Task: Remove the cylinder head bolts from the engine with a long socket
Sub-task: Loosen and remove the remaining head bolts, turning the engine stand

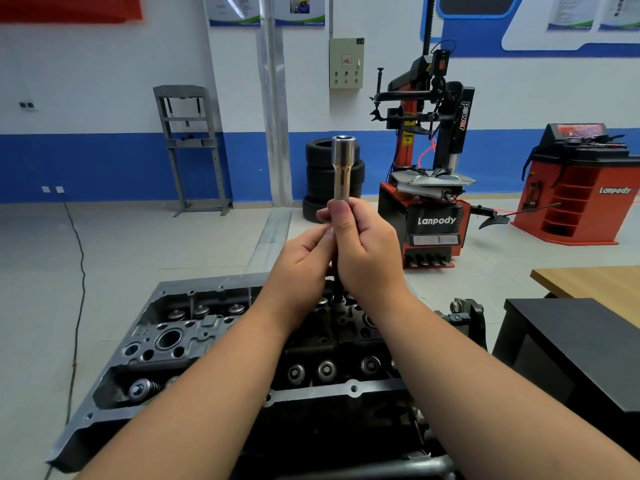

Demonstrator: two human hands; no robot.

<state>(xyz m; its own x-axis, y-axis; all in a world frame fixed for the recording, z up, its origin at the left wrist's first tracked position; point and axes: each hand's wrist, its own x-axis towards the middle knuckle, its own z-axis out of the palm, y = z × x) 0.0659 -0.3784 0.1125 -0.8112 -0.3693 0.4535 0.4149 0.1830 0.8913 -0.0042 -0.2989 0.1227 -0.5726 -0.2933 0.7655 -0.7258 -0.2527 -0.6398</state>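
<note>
Both hands clasp the long socket [343, 168] upright above the engine [221, 341], right hand [363, 251] wrapped round it, left hand [304, 251] pinching beside; keep it plumb over the bolt, I judge, turning steadily.

Both hands [346, 251] grip an upright long socket [342, 168] above the engine [180, 344].

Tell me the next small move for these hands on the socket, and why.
Probably keep turning the long socket by hand to back the bolt out. It stands upright over the cylinder head; the right hand grips its lower part, the left hand pinches beside it. A dark shank runs from under the hands toward the head; whether it is free is hidden.
</note>
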